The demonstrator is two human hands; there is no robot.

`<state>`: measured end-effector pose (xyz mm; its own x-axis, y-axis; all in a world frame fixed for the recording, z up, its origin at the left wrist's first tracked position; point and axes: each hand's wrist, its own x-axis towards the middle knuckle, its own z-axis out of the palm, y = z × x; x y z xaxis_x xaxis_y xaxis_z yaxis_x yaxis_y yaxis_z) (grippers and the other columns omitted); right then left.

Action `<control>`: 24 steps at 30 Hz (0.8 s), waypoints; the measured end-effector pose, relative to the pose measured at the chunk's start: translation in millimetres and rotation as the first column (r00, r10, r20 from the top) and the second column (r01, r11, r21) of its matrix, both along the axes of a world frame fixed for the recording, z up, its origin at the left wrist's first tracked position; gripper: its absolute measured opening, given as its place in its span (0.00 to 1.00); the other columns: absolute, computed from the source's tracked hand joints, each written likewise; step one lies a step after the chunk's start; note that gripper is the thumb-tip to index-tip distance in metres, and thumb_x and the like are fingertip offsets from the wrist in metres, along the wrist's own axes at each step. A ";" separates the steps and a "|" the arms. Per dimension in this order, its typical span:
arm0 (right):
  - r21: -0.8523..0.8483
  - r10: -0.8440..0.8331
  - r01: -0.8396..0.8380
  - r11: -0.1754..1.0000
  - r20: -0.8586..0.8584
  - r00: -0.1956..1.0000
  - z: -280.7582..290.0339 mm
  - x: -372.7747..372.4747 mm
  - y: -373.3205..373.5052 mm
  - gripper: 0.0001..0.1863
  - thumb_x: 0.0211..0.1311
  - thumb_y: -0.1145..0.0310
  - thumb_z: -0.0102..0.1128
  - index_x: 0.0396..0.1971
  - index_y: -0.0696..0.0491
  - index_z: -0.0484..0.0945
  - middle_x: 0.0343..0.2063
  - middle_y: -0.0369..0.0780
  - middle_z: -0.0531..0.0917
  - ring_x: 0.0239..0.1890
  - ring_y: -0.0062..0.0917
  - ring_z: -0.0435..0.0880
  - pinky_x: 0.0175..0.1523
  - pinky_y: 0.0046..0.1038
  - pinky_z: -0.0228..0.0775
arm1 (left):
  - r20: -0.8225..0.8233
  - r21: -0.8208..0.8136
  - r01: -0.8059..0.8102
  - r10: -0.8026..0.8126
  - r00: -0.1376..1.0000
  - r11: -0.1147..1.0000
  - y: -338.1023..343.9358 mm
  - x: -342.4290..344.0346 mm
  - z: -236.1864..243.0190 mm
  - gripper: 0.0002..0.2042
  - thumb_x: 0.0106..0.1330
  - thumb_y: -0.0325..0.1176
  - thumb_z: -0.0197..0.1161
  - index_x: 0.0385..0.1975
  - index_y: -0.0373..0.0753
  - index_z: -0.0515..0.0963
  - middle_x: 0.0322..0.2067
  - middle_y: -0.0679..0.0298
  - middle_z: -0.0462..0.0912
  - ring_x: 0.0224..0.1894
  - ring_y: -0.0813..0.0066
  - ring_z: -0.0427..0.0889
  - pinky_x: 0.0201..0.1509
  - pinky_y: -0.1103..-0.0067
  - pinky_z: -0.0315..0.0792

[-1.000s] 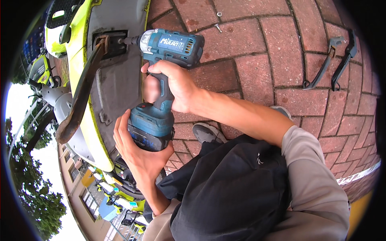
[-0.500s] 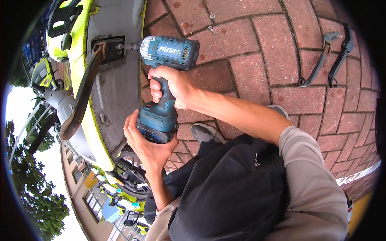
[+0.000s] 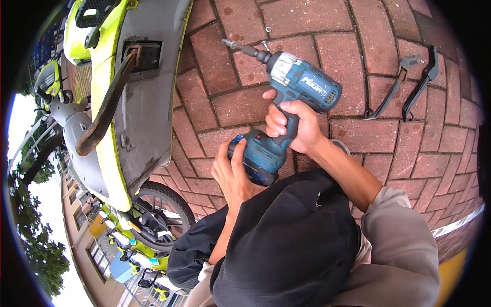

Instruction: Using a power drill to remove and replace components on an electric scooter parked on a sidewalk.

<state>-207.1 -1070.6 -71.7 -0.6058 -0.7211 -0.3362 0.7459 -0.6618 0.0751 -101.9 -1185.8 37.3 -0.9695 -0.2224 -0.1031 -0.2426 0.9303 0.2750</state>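
Observation:
A blue cordless impact driver is held over the brick paving, its nose pointing up and left. My right hand is closed around its handle. My left hand is wrapped round the battery base at the bottom, fingers on its side. The long bit stands clear of the vehicle; whether a small bolt sits in its tip I cannot tell. At left, the grey underside of a yellow-green scooter faces me. A rusty, curved kickstand juts from a dark square recess in it.
A small bolt and a round metal piece lie on the paving beyond the driver. Two dark metal legs lie at the right. The scooter's wheel is near my left forearm. More yellow-green scooters stand behind.
The impact driver has been drawn back from the recess, moving right with both hands on it. Its bit, earlier at the recess, is now out over the paving.

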 end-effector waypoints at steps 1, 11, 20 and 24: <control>0.082 -0.008 0.006 0.997 0.025 1.000 -9.4 2.1 14.9 0.19 0.64 0.64 0.50 0.53 0.55 0.70 0.19 0.33 0.68 0.21 0.19 0.67 0.33 0.26 0.64 | 0.027 0.057 0.017 -0.018 0.999 0.998 6.7 2.4 -11.8 0.48 0.35 0.40 0.80 0.63 0.41 0.65 0.59 0.48 0.66 0.56 0.47 0.69 0.59 0.58 0.60; 0.387 -0.133 0.056 0.920 0.173 0.976 -61.0 18.5 73.4 0.18 0.64 0.66 0.52 0.53 0.55 0.72 0.21 0.33 0.69 0.22 0.19 0.68 0.32 0.26 0.65 | 0.238 0.328 0.006 -0.089 0.967 0.945 49.2 -19.8 -53.8 0.49 0.31 0.31 0.77 0.63 0.41 0.63 0.58 0.48 0.65 0.59 0.45 0.66 0.62 0.57 0.61; 0.344 -0.136 0.067 0.936 0.178 0.975 -63.6 8.7 29.3 0.17 0.64 0.65 0.52 0.50 0.55 0.73 0.20 0.34 0.69 0.22 0.20 0.69 0.32 0.27 0.66 | 0.243 0.250 0.051 -0.114 0.963 0.967 6.0 -25.8 -59.7 0.50 0.30 0.31 0.78 0.63 0.42 0.62 0.58 0.49 0.65 0.59 0.46 0.66 0.61 0.57 0.63; 0.243 -0.115 0.093 0.966 0.079 0.990 -61.3 10.1 19.4 0.17 0.64 0.66 0.51 0.51 0.56 0.71 0.20 0.34 0.69 0.21 0.19 0.68 0.32 0.26 0.66 | 0.268 0.256 0.066 -0.136 0.954 0.964 -10.3 -26.6 -47.8 0.55 0.31 0.37 0.82 0.66 0.38 0.57 0.59 0.48 0.65 0.60 0.46 0.65 0.65 0.57 0.59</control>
<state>-196.9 -1051.3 -132.9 -0.6318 -0.5485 -0.5477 0.6696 -0.7421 -0.0293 -128.5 -1196.1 -10.5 -0.9092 -0.0589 -0.4121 -0.2505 0.8680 0.4287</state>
